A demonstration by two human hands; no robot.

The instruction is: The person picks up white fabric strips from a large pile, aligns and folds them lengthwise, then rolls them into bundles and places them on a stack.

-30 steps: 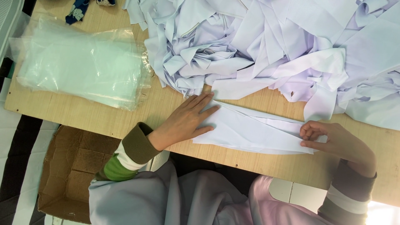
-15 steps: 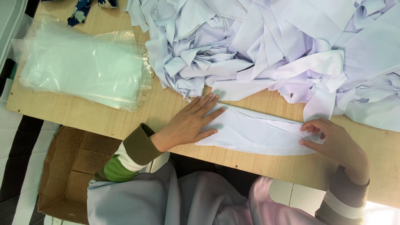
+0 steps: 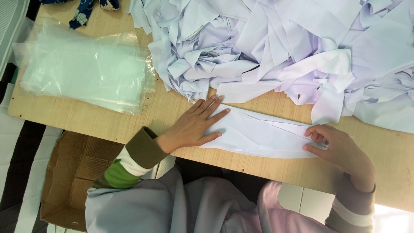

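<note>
A long folded white cloth piece (image 3: 263, 133) lies flat near the front edge of the wooden table (image 3: 129, 123). My left hand (image 3: 194, 125) rests flat on its left end, fingers spread and pressing down. At the cloth's right end my right hand (image 3: 336, 146) pinches the folded edge between thumb and fingers. Just behind both hands lies a big heap of white cloth pieces (image 3: 276, 47).
A stack of clear plastic bags (image 3: 86, 71) sits on the table's left part. A dark patterned fabric scrap (image 3: 84, 11) lies at the far left corner. An open cardboard box (image 3: 73, 172) stands on the floor below the table edge, left of my lap.
The cloth piece has shifted slightly and been smoothed; my right hand has slid a little to the left along the folded right end. My left hand stays pressed flat.
</note>
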